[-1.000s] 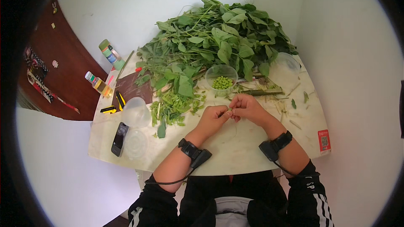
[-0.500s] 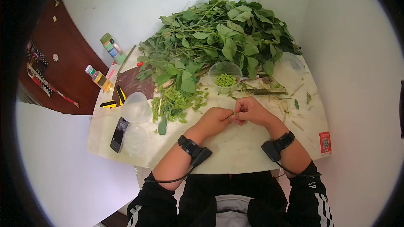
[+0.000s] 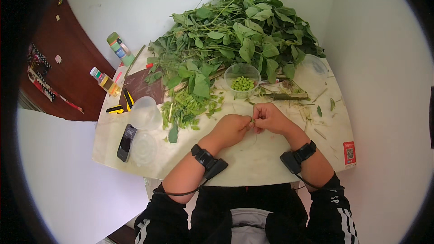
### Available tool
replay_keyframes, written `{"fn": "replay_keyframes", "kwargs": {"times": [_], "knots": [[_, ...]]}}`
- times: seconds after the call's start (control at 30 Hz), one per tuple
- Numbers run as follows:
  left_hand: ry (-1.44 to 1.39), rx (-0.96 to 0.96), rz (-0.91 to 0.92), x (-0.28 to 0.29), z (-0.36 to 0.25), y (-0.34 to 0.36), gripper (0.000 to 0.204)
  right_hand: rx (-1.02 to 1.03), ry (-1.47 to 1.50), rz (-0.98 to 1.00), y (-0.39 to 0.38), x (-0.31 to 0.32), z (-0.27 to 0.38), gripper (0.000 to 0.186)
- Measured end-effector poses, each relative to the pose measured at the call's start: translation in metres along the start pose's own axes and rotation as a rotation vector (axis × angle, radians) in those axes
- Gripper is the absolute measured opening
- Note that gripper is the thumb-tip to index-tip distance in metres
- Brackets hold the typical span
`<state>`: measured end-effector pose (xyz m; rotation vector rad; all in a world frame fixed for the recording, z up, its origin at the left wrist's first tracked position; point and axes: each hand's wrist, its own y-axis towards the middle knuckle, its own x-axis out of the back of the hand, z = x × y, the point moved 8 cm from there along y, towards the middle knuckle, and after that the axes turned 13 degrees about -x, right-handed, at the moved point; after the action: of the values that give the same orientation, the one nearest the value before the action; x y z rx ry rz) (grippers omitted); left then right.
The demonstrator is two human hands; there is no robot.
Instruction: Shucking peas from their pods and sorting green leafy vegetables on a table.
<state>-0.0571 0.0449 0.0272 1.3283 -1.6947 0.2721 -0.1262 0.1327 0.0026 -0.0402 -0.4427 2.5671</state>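
Note:
My left hand point(image 3: 231, 129) and my right hand point(image 3: 270, 119) meet above the near middle of the table. Their fingertips pinch a small green bean pod point(image 3: 252, 121), mostly covered by the fingers. Just beyond them stands a clear plastic bowl point(image 3: 228, 73) with shelled green beans point(image 3: 243, 83) in its bottom. To the left of the hands lies a heap of light green pods point(image 3: 187, 108), many of which look split.
A large pile of leafy bean plants point(image 3: 244, 36) covers the back. On the left are an empty clear tub point(image 3: 145, 113), a lid point(image 3: 144, 148), a phone point(image 3: 126, 142), yellow-black cutters point(image 3: 128, 99) and two bottles point(image 3: 108, 85). Stalks and scraps point(image 3: 285, 96) lie to the right.
My hands stay together in nearly the same spot, with only a slight shift of the fingers around the pod. The view has moved a little.

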Motion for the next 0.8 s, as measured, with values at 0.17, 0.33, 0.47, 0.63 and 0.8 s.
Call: {"fn": "replay_keyframes", "kwargs": {"times": [0.17,0.33,0.47,0.63,0.8], "knots": [[0.081,-0.044,0.003,0.006,-0.004,0.002,0.013,0.003,-0.018,0.07,-0.003,-0.001,0.004,0.008],[0.047,-0.09,-0.005,0.004,-0.006,0.002,0.012,-0.021,-0.064,0.098,-0.003,0.001,0.002,0.008],[0.047,-0.083,0.007,0.004,-0.007,0.003,0.013,0.0,-0.027,0.142,-0.003,0.0,0.004,0.007],[0.064,-0.07,0.027,0.007,-0.011,0.004,0.015,0.008,0.007,0.131,-0.006,-0.002,0.002,0.016],[0.026,-0.053,0.023,0.0,-0.003,0.0,0.015,-0.01,-0.007,0.155,-0.004,-0.008,-0.004,0.01]]}}
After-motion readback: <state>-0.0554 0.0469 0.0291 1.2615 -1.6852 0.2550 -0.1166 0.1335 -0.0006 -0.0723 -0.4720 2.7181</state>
